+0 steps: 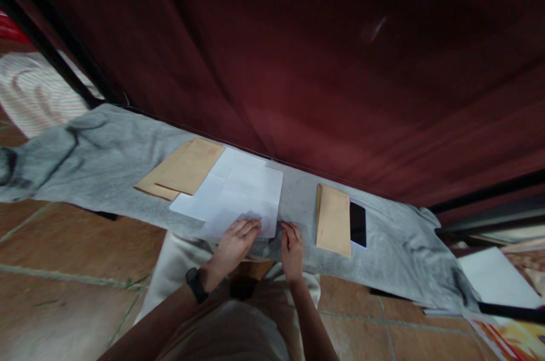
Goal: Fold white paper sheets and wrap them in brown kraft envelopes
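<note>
A sheet of white paper (251,188) with faint fold creases lies on the grey cloth in front of me, over other white sheets (193,204). My left hand (238,239), a dark watch (196,284) on its wrist, rests with fingers stretched out on the sheet's near edge. Beside the sheet's near right corner is my right hand (292,248), its fingers loosely bent and slightly apart on the cloth. I see nothing held in it. To the left, brown envelopes (191,165) overlap the white sheets.
More brown envelopes (334,222) lie right of my hands, with a dark-screened phone (358,223) beside them. The grey cloth (119,148) covers a narrow surface above my lap. Dark red fabric (272,83) rises behind it. Striped cloth (40,88) is at far left; tiled floor (76,253) shows below.
</note>
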The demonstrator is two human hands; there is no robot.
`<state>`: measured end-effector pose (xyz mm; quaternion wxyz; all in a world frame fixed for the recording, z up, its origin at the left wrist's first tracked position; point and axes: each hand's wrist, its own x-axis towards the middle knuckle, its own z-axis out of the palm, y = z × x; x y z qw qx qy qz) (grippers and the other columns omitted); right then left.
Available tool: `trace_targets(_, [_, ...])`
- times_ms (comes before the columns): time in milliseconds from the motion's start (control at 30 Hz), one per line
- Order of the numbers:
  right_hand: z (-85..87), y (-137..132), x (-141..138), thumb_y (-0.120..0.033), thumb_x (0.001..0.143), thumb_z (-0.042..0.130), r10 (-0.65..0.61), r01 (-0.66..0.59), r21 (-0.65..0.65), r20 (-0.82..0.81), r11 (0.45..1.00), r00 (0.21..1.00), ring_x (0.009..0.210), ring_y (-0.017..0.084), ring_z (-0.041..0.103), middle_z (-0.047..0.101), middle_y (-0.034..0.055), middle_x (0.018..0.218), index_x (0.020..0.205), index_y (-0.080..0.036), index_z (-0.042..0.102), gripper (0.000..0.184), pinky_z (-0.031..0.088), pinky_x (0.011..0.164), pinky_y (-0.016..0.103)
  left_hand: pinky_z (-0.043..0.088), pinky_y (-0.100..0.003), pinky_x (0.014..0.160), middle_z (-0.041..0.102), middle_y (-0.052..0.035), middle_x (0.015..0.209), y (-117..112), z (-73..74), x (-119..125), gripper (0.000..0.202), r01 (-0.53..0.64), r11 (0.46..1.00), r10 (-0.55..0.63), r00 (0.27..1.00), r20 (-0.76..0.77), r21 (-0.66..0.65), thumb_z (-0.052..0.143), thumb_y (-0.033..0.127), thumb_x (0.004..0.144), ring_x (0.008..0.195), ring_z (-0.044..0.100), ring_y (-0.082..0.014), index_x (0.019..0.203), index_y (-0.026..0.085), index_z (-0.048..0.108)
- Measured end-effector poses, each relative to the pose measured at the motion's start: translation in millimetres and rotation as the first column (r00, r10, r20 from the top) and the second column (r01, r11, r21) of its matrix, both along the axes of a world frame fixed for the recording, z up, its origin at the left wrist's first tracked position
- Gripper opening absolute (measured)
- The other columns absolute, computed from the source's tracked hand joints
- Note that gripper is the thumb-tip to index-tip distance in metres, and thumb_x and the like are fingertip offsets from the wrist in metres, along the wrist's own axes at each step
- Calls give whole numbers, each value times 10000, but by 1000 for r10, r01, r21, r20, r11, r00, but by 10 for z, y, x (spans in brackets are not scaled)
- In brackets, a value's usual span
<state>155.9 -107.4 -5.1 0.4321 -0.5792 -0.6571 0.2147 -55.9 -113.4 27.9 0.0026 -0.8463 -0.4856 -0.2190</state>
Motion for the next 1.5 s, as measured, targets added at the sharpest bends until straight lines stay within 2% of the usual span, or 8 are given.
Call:
trace_targets(133, [12, 80, 123, -444, 1027, 368, -96, 30, -184, -362, 982, 927, 994, 215, 702, 746, 94, 1113, 1205, -195, 683, 439, 554, 885, 353, 465, -418, 1047, 692, -72, 1283, -118, 63, 264, 336, 37, 998, -38, 999, -29, -59, 457, 88, 948, 1189, 612, -230, 1178, 207, 671])
trace_targets(233, [-61, 151, 245, -476, 963, 472, -172, 67, -245, -438, 967, 882, 899, 216, 711, 761, 87, 1049, 1222, -184, 675, 441, 570, 802, 339, 473, -417, 1027, 704, -80, 1247, -173, 106, 440, 311, 88, 992, -90, 996, -15, -88, 493, 88, 935, 1156, 627, -243, 1161, 210, 669])
trace_targets(400, [-227, 202, 381, -388, 816, 613, -139, 70, -198, -358, 978, 923, 801, 194, 683, 763, 71, 979, 1161, -179, 716, 417, 564, 769, 333, 491, -412, 985, 717, -84, 1167, -207, 139, 649, 252, 113, 979, -106, 993, 48, -167, 531, 126, 943, 1087, 647, -237, 1123, 222, 678])
trace_targets(600, [-324, 183, 558, -366, 804, 590, -171, 114, -176, -355, 978, 919, 1052, 260, 676, 734, 125, 1175, 1138, -177, 725, 407, 532, 953, 441, 470, -473, 1059, 679, -77, 1296, -241, 91, 557, 308, 86, 982, -57, 984, 168, -169, 627, 416, 942, 1233, 586, -270, 1196, 247, 668])
trace_targets(900, [-314, 217, 554, -310, 838, 526, -167, 133, -152, -240, 979, 956, 862, 220, 674, 750, 103, 1020, 1153, -166, 718, 396, 549, 808, 368, 494, -502, 1086, 559, -150, 1438, 4, -358, 179, 357, -212, 970, 239, 930, 280, -122, 498, 303, 976, 1326, 531, -302, 1295, 206, 623])
trace_targets(1100, [-268, 166, 487, -227, 874, 477, -177, 171, -90, -72, 981, 981, 774, 199, 654, 718, 95, 968, 1184, -165, 692, 383, 549, 755, 338, 481, -517, 1107, 517, -154, 1483, 70, -434, 154, 384, -184, 975, 214, 935, 284, -128, 488, 319, 978, 1358, 510, -313, 1328, 209, 603])
trace_targets(1367, [-62, -16, 321, -152, 952, 444, -208, 179, 120, 294, 976, 933, 1296, 303, 527, 508, 194, 1425, 1346, -193, 569, 415, 505, 1011, 531, 383, -510, 1194, 420, -125, 1591, 245, -262, 364, 444, -52, 993, 72, 981, 181, -110, 427, 298, 1013, 1484, 371, -284, 1438, 203, 516])
trace_targets(1500, [-9, 11, 135, -199, 1016, 386, -115, 87, 105, 298, 991, 948, 1370, 275, 484, 509, 183, 1475, 1396, -179, 541, 411, 486, 1074, 508, 328, -507, 1222, 424, -134, 1589, 422, -209, 615, 483, 38, 992, -26, 994, 104, -117, 363, 234, 1015, 1508, 328, -262, 1479, 160, 472])
